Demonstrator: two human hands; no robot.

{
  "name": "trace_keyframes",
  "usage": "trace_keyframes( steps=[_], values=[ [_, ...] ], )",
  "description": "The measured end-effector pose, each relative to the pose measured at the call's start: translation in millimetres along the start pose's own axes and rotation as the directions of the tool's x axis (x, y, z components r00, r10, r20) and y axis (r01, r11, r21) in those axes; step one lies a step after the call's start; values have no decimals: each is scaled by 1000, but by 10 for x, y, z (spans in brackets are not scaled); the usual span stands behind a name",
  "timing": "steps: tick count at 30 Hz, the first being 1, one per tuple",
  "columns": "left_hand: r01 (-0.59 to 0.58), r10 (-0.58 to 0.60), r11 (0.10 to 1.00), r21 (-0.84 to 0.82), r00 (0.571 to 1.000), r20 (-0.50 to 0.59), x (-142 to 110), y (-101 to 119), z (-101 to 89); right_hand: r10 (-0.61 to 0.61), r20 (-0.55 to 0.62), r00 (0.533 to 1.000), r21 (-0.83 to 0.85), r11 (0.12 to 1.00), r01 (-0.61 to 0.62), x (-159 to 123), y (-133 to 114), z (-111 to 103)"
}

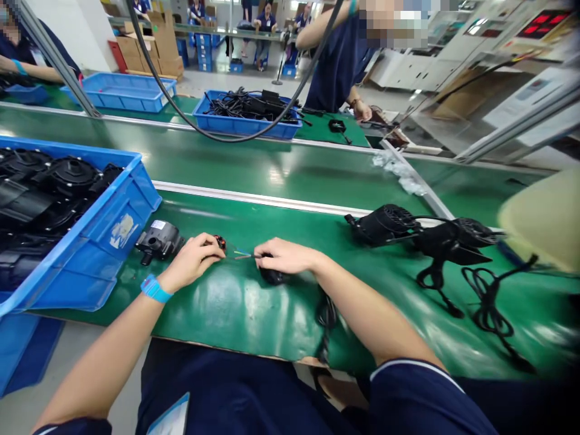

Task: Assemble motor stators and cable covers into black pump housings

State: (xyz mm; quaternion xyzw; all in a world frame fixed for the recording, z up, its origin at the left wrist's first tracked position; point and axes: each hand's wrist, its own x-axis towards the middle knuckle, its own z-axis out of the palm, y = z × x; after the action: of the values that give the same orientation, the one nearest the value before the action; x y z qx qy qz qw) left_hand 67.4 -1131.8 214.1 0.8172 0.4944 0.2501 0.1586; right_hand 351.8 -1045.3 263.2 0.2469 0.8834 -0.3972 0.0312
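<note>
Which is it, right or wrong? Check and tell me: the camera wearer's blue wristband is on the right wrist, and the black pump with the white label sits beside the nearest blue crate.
Wrong on the wrist: the head view shows the blue wristband on the left wrist, not the right. The black pump with the white label does sit beside the nearest blue crate.

A glossy green-topped bench [217,308] edged with straight silver metal strips [263,199] reflects pale light. Beyond, stacked brown cardboard boxes [165,42] stand near a plain white wall [93,36]; a red-lit rectangular display [544,24] glows at upper right.
</note>
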Motion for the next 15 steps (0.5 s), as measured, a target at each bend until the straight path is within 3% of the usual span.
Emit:
trace_keyframes(
  steps=[2,5,8,11,13,15],
  values=[
    [-44,51,994,-104,997,65,-79,56,9,-22,132,991,218,976,-7,-143,-32,135],
    [-59,76,984,-169,992,97,-194,203,-3,-76,256,964,484,873,-60,-265,-50,311],
    [-76,89,983,-165,993,73,-277,366,-254,-89,266,960,577,812,-85,-310,-33,384],
    [-8,5,1000,-24,990,-139,-257,362,-747,-33,64,997,498,867,-4,-253,22,363],
    [143,-115,988,66,942,-316,-182,172,-1048,-61,-138,989,330,938,104,-143,57,336],
    [292,-272,956,25,915,-297,-96,-143,-1211,-170,-244,955,156,965,212,4,68,317]
  ],
)
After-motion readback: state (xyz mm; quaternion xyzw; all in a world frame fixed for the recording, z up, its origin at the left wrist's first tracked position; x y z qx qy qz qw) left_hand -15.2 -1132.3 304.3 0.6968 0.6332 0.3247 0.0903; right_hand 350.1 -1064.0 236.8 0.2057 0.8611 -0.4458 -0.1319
